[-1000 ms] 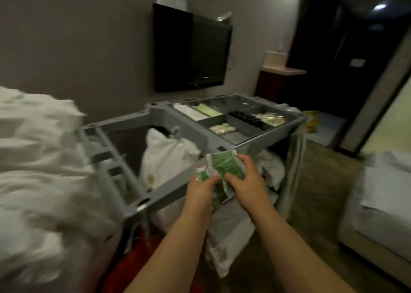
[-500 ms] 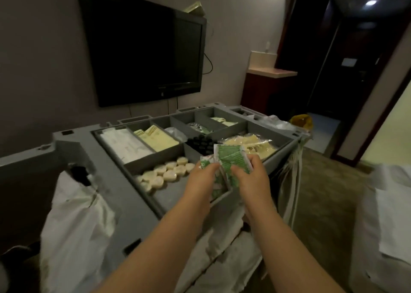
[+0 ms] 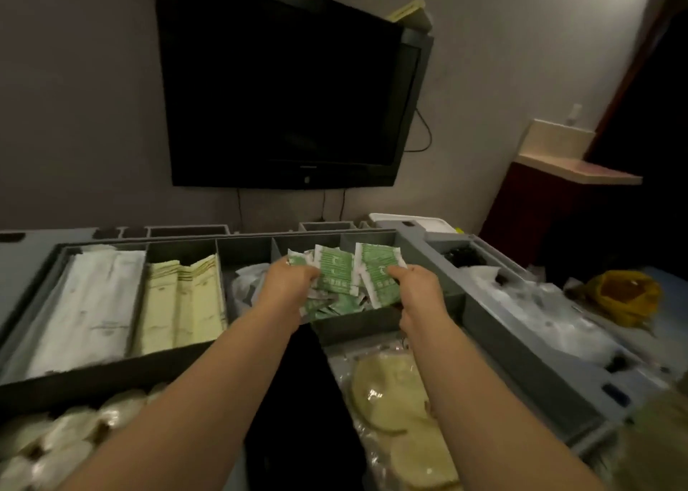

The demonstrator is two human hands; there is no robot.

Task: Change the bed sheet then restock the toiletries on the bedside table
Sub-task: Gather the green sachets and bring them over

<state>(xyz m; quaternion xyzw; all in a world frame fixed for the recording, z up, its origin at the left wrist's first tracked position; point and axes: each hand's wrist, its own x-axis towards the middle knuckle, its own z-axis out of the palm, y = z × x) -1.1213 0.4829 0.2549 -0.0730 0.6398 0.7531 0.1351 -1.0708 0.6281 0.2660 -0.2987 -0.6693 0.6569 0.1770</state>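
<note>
Head view, only cam. Both hands over the gray cart tray (image 3: 495, 326), at a rear compartment w/ green sachets in it. Left hand (image 3: 286, 285) curled round a bunch of green sachets (image 3: 335, 274), fanned upright above the compartment. Right hand (image 3: 413, 285) pinches one more green sachet (image 3: 376, 271) by its lower edge, just beside the left bunch, edges abt touching. More green sachets lie loose in the compartment under the hands.

Rest of tray: white wrapped packs (image 3: 89, 312) far left, cream packets (image 3: 182, 300) next to them, round wrapped soaps (image 3: 56, 442) front left, pale discs in a plastic bag (image 3: 394, 397) front right. TV (image 3: 286, 84) on the wall behind. Bedside table not in frame.

Step, as I read it: sorting sachets at the cart, either counting out what's needed or dropping spares back; can't tell which.

To do it well:
- keep the fan tight in the left so none slide out sideways
- work low over the compartment, so a dropped one lands in the right slot, not w/ the cream packets
- thin foil is slippery, so pinch near an edge seam, one at a time
- settle the count before leaving the cart.
</note>
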